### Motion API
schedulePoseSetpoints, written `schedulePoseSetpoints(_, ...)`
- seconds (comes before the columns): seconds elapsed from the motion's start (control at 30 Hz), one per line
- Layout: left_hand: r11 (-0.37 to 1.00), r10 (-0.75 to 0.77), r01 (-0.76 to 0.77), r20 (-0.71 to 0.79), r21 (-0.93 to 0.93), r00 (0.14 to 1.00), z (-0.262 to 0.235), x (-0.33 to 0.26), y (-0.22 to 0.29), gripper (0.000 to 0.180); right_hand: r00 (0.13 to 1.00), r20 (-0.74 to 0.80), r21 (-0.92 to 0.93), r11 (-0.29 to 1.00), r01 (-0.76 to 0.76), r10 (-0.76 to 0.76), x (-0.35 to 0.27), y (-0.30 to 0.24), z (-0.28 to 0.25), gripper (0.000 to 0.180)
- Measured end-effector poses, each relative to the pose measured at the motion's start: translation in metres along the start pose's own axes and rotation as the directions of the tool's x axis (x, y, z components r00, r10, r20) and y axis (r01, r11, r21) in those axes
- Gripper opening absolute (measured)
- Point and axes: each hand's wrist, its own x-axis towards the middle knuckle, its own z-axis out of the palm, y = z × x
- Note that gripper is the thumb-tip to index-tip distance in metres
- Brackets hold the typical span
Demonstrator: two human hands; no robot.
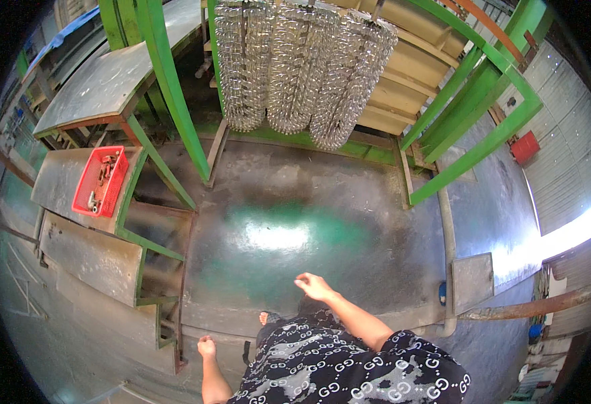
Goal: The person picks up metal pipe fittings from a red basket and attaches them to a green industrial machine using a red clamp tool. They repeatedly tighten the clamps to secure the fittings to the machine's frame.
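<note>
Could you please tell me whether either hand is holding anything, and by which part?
Nothing appears to be held: the left hand and the right hand both look empty, well apart from the hanging metal chains.

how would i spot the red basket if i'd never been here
Start at the three shiny, chain-like bundles hanging at the top of the picture, then look left to the stepped grey panels. On one of these sits the open red basket, with small parts inside. Its bright red, slotted walls set it apart from the dull grey panels around it.
</note>
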Motion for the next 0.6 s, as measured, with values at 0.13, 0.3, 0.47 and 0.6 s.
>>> schedulePoseSetpoints(0.13,0.999,0.021,-0.019,0.032,-0.042,0.999,0.021,-0.001,0.011,0.012,0.943,-0.008,-0.249,0.912,-0.325,0.334,-0.005,0.117,-0.017,0.061)
schedulePoseSetpoints(0.3,0.989,-0.046,0.054,0.062,-0.14,0.997,0.069,-0.032,0.025,0.012,0.788,-0.041,-0.323,0.739,-0.592,0.614,-0.018,0.243,-0.038,0.064)
schedulePoseSetpoints(0.47,0.995,-0.103,0.104,0.077,-0.009,0.992,0.123,-0.058,0.008,0.014,0.834,-0.048,-0.31,0.786,-0.536,0.55,0.03,0.245,-0.077,0.06)
schedulePoseSetpoints(0.6,0.995,-0.083,0.09,0.113,-0.052,0.99,0.162,-0.075,0.06,0.019,0.939,-0.069,-0.223,0.912,-0.344,0.337,0.118,0.165,-0.113,0.052)
